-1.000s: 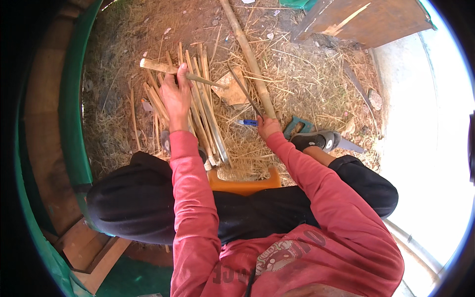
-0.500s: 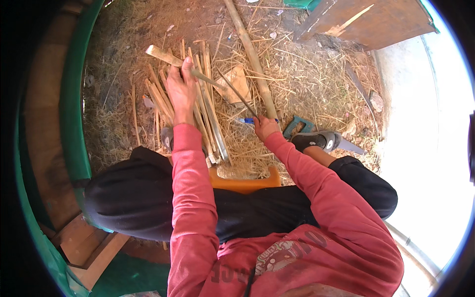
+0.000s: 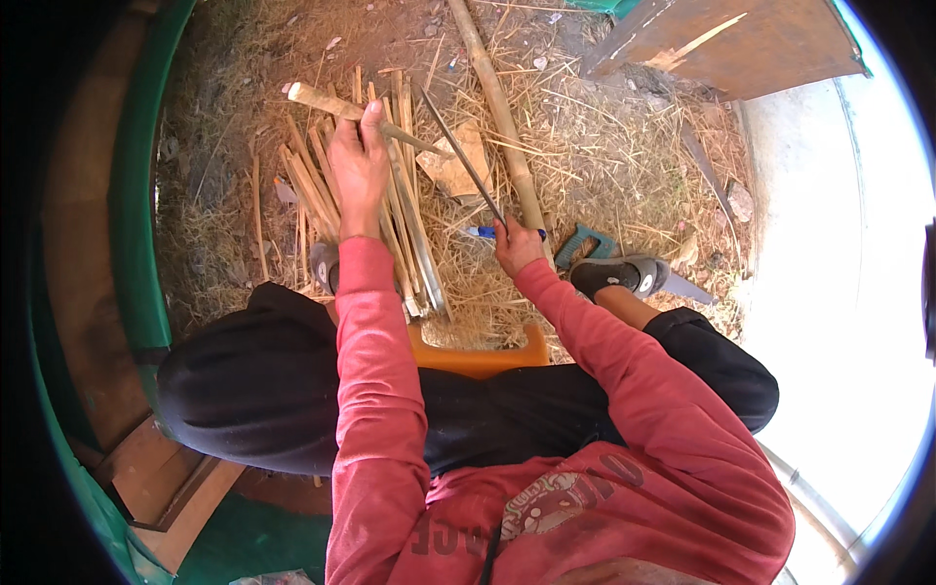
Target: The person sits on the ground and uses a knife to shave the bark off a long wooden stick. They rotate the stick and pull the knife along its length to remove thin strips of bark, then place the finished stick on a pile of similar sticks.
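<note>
My left hand (image 3: 359, 161) is closed round a wooden stick (image 3: 322, 102), with its pale cut end to the left and its thinner end slanting down to the right. My right hand (image 3: 517, 244) grips a long, narrow, dark blade (image 3: 456, 148), which points up and to the left, its tip apart from the stick; the fist hides its handle. Beneath my left hand lies a pile of split bamboo strips (image 3: 400, 219). Behind my right hand is a blue object (image 3: 480, 232), partly hidden. A flat pale block (image 3: 453, 166) rests on the ground between both hands.
A bamboo pole (image 3: 492, 88) lies lengthwise beyond my right hand. By my right shoe (image 3: 614, 276) is a handsaw with a teal handle (image 3: 585, 246). An orange plastic edge (image 3: 478, 361) shows between my legs. A brown board (image 3: 731, 49) stands far right, beside a white wall (image 3: 829, 195).
The blade has swung upward, away from the stick, and its tip now points further up. My right hand has shifted slightly left. The left hand keeps its hold on the stick.
</note>
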A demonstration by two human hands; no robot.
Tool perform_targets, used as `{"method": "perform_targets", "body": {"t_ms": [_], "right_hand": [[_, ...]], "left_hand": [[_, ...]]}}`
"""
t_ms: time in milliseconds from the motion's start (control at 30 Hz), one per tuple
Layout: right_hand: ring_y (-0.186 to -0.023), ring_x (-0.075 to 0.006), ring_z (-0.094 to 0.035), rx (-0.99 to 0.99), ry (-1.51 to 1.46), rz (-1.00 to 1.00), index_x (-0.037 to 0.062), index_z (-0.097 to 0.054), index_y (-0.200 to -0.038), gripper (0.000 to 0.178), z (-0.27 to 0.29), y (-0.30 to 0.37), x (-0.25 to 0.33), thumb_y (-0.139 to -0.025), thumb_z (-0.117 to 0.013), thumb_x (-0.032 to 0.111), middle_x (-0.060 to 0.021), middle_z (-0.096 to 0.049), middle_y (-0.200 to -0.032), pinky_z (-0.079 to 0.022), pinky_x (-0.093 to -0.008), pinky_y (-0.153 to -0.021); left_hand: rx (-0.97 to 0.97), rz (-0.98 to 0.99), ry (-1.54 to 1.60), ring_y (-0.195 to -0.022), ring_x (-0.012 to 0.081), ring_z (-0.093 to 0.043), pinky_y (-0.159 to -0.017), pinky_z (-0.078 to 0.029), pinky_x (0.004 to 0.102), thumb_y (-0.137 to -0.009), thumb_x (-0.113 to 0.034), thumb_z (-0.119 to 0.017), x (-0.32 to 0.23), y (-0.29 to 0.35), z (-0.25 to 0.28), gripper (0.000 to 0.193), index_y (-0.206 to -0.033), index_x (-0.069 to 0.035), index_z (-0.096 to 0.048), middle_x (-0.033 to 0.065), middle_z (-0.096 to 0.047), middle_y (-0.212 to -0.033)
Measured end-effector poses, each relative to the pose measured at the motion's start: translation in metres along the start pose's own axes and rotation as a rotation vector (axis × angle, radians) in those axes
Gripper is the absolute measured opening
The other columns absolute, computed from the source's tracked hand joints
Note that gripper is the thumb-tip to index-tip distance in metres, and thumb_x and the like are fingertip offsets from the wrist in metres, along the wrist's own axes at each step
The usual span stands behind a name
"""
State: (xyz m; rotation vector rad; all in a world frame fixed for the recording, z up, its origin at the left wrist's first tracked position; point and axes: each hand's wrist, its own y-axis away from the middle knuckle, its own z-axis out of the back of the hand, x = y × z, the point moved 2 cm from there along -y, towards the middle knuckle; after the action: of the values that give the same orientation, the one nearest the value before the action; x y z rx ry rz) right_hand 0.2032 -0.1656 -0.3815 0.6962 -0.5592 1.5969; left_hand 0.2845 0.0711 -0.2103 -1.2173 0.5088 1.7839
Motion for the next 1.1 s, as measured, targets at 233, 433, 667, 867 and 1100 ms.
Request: {"method": "perform_targets", "body": {"t_ms": [233,433,667,867,1100], "right_hand": [[-0.063,-0.0454,-0.06,0.09,0.073,-0.07,0.0038,-0.061,-0.088,0.027,0.001,0.0,0.002,-0.094,-0.054,0.028,-0.0251,-0.061,-0.068,-0.049,-0.0527,-0.06],[-0.062,-0.0448,-0.061,-0.031,0.221,-0.023,0.0039,-0.064,-0.093,0.027,-0.009,-0.002,-0.026,-0.093,-0.054,0.029,-0.0268,-0.062,-0.068,-0.051,-0.0511,-0.06],[-0.064,-0.0425,-0.063,0.152,0.23,-0.072,0.0036,-0.064,-0.091,0.029,-0.005,-0.003,-0.019,-0.094,-0.053,0.03,-0.0248,-0.062,-0.067,-0.051,-0.0502,-0.062],[-0.064,-0.0429,-0.061,0.042,0.073,-0.043,0.003,-0.062,-0.087,0.027,-0.003,0.003,-0.012,-0.093,-0.056,0.028,-0.0244,-0.061,-0.065,-0.05,-0.0497,-0.061],[-0.063,-0.0434,-0.06,0.011,-0.053,-0.033,0.002,-0.061,-0.086,0.029,0.011,-0.002,0.001,-0.094,-0.055,0.029,-0.0254,-0.059,-0.064,-0.047,-0.05,-0.059]], "left_hand": [[-0.033,-0.064,-0.058,-0.058,0.0113,-0.049,-0.054,-0.039,0.0291,-0.096,-0.044,-0.053,0.004,-0.002,-0.003,0.045,-0.089,0.0,-0.062,0.0034,-0.052,-0.062],[-0.033,-0.046,-0.045,-0.058,0.0115,-0.05,-0.054,-0.041,0.0282,-0.096,-0.043,-0.054,0.007,-0.003,-0.001,0.046,-0.092,0.002,-0.064,0.0055,-0.056,-0.064],[-0.037,-0.061,-0.018,-0.057,0.0181,-0.052,-0.055,-0.043,0.0351,-0.097,-0.039,-0.053,-0.003,0.002,0.0,0.042,-0.09,0.002,-0.06,0.012,-0.056,-0.065],[-0.063,0.003,-0.036,-0.054,0.0155,-0.055,-0.051,-0.044,0.0327,-0.096,-0.038,-0.055,-0.011,0.006,0.006,0.041,-0.091,0.003,-0.061,0.0103,-0.06,-0.063],[-0.16,0.102,-0.204,-0.052,0.0157,-0.066,-0.045,-0.049,0.028,-0.092,-0.026,-0.064,-0.016,0.001,0.014,0.033,-0.088,0.008,-0.064,0.013,-0.066,-0.062]]}}
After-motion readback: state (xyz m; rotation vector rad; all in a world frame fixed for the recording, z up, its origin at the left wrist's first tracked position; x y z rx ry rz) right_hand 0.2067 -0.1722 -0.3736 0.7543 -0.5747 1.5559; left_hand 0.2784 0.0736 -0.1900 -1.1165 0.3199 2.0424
